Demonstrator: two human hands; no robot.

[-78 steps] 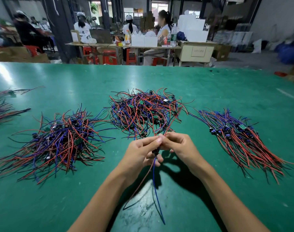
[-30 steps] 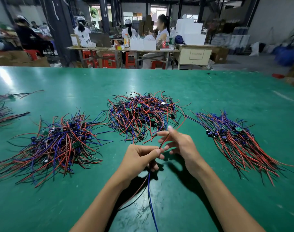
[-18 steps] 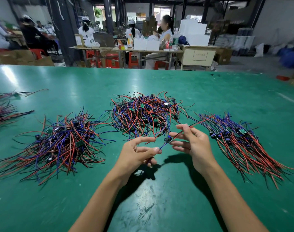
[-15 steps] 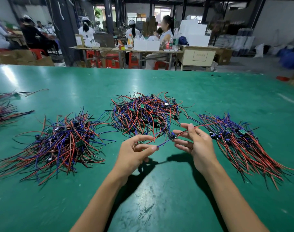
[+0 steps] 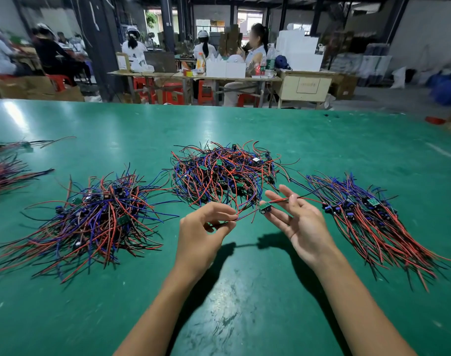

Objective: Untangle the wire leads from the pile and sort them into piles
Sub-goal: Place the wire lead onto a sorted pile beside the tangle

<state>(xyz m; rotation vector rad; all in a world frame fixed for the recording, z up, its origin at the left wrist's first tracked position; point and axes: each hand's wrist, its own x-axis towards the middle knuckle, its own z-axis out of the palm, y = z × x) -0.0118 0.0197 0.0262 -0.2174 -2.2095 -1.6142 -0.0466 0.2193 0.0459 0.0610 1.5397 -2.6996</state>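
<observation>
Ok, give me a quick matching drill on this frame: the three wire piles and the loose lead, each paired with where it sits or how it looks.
Things:
1. tangled pile
2. combed pile
3. left pile
4. loose lead

Places or states:
A. stretched between both hands
B. right of the right hand, wires lying roughly parallel
C. centre of the green table, knotted mound
D. left of the left hand, wires fanned out

Pairs: 1-C, 2-B, 3-D, 4-A
</observation>
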